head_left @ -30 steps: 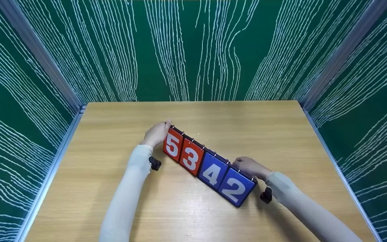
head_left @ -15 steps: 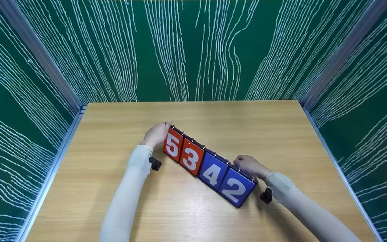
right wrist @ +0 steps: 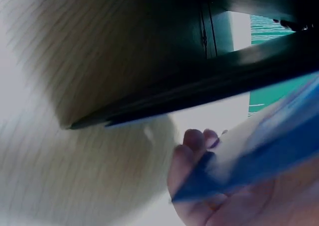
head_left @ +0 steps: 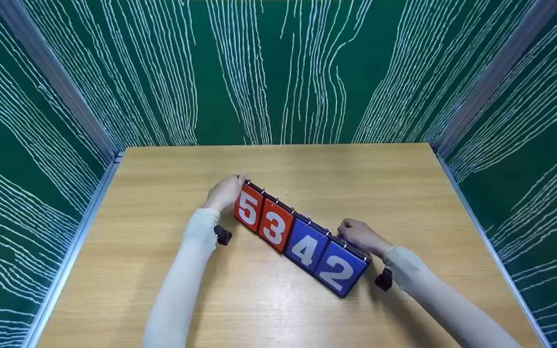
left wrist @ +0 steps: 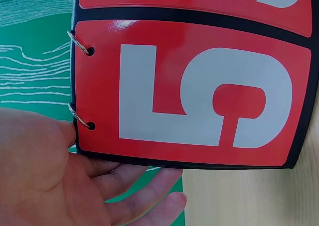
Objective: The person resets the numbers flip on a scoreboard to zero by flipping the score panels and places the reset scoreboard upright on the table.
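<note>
A flip scoreboard [head_left: 285,237] stands slanted on the table, its ringed cards reading 5 and 3 on red, 4 and 2 on blue. My left hand [head_left: 225,192] grips its far left end, thumb at the top corner; in the left wrist view the fingers [left wrist: 144,191] reach behind the red 5 card [left wrist: 199,96]. Behind the blue end is my right hand [head_left: 360,236], partly hidden by the board. In the right wrist view, that hand's curled fingers [right wrist: 182,159] hold a loose blue card [right wrist: 244,171], apart from the board's dark edge [right wrist: 199,89]. The card's number is unreadable.
The wooden table [head_left: 172,290] extends around the scoreboard. Green panels [head_left: 283,72] with white wavy lines enclose the back and sides, joined by grey posts [head_left: 496,72]. Both sleeved wrists wear small black cameras.
My right hand has shifted slightly up and to the right behind the blue end. My left hand and the scoreboard have hardly moved.
</note>
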A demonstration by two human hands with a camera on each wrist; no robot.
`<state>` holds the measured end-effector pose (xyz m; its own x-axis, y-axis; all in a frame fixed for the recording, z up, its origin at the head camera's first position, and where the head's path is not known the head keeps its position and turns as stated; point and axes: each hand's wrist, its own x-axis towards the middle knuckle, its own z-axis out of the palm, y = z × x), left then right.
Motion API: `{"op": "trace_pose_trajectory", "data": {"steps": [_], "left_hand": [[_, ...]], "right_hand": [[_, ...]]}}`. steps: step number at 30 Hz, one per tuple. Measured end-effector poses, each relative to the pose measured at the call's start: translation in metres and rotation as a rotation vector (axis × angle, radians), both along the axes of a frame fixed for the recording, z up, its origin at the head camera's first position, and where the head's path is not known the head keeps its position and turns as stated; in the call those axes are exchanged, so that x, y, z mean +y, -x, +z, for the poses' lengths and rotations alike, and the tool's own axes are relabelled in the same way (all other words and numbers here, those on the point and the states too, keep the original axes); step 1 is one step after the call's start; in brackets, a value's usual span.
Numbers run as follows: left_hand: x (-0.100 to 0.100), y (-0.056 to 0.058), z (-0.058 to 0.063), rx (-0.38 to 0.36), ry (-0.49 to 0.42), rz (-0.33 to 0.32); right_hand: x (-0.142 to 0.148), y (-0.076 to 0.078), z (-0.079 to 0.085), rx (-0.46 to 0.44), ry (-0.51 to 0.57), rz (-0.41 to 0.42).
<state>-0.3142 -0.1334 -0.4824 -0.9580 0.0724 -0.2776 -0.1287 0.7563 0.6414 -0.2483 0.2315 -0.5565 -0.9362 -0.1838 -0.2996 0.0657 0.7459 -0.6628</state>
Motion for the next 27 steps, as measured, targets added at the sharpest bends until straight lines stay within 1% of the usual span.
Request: {"op": "trace_pose_trajectory", "data": {"steps": [5,10,12,15,23,27], "left_hand": [[-0.001,0.000,-0.001,0.001,-0.004,0.004],[0.000,0.001,-0.001,0.029,0.033,-0.016],[0.001,0.001,-0.001,0.028,0.043,-0.022],[0.001,0.001,-0.001,0.010,0.029,-0.011],[0.000,0.000,-0.001,-0.005,0.019,-0.001],[0.000,0.001,0.000,0.009,0.039,-0.010]], "right_hand": [[0.005,0.002,0.004,0.015,0.024,-0.013],[0.012,0.003,0.011,-0.015,0.055,-0.020],[0.014,0.004,0.014,-0.025,0.062,-0.016],[0.017,0.006,0.018,-0.035,0.075,-0.021],[0.026,0.009,0.030,-0.062,0.089,-0.029],[0.034,0.012,0.037,-0.082,0.102,-0.032]]}}
